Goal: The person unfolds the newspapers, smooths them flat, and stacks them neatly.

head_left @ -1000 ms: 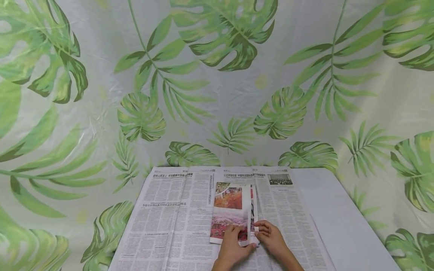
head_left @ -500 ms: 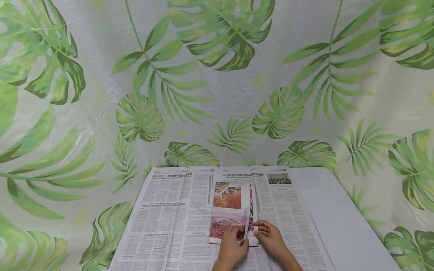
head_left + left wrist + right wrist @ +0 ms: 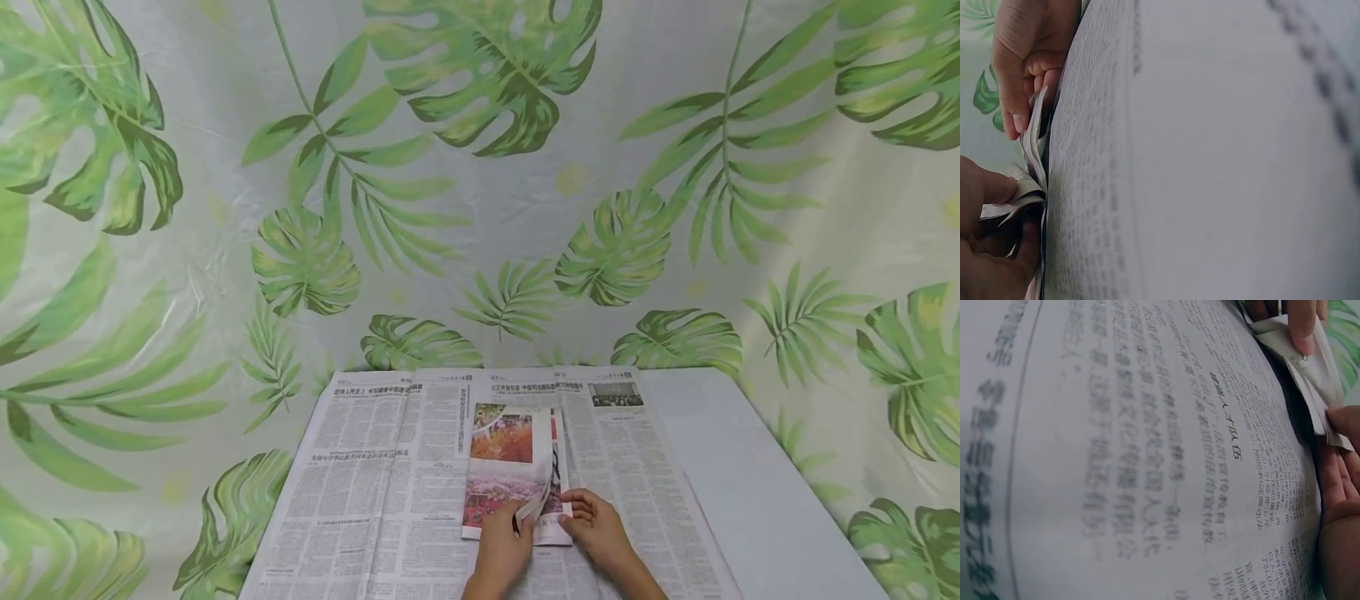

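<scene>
A folded newspaper (image 3: 501, 475) with colour photos of flowers lies upright in the middle of the head view. My left hand (image 3: 502, 546) pinches its near flap between thumb and fingers and bends that flap over to the left. At the lower right edge, my right hand (image 3: 597, 531) holds the lower layers between thumb and fingers. In the left wrist view, the left hand (image 3: 991, 240) grips the curled flap, and the right hand (image 3: 1035, 56) pinches the other layers. In the right wrist view, the left thumb presses on the white paper edge (image 3: 1313, 369).
Open newspaper sheets (image 3: 352, 492) cover most of the table under the folded one. A bare white strip of table (image 3: 757, 483) shows at the right. Behind hangs a curtain (image 3: 480, 208) printed with green leaves.
My left hand has drawn the flap of the folded newspaper up and to the left, so more of the layer beneath shows. The right hand has stayed almost in place.
</scene>
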Demonstrator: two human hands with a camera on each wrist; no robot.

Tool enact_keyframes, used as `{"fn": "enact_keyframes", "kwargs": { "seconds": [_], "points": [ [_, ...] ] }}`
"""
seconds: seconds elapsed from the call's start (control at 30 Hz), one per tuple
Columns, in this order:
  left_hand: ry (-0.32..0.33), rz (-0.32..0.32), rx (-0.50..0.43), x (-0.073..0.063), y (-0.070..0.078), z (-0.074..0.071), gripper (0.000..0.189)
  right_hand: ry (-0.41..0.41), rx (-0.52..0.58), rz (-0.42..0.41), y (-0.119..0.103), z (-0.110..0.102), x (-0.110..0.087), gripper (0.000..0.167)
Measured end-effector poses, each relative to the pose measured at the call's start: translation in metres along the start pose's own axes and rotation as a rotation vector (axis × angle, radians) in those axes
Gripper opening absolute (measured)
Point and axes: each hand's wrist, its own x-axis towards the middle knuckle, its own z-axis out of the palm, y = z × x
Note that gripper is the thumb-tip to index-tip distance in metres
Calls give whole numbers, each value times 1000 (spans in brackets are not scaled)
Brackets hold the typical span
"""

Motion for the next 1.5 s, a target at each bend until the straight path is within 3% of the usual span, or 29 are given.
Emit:
{"fn": "enact_keyframes", "kwargs": {
  "seconds": [0.1,0.47,0.77,1.0,1.23,1.5],
  "points": [
    [-40,-34,-20,3,-3,-2,11,-12,-13,6,-2,0,0,40],
    [-119,-11,-72,13,-11,-9,22,31,-130,10,-6,-4,6,42],
    [-55,150,-1,17,-9,-22,41,54,-177,-32,-6,-11,7,45],
    [-123,152,-94,25,-10,-38,47,39,-167,4,-8,-18,8,46],
    [-101,271,-56,27,-17,-48,45,48,-180,47,-10,-23,7,46],
    [-142,230,-39,28,-15,-65,46,54,-187,56,-11,-30,5,45]
  ]
}}
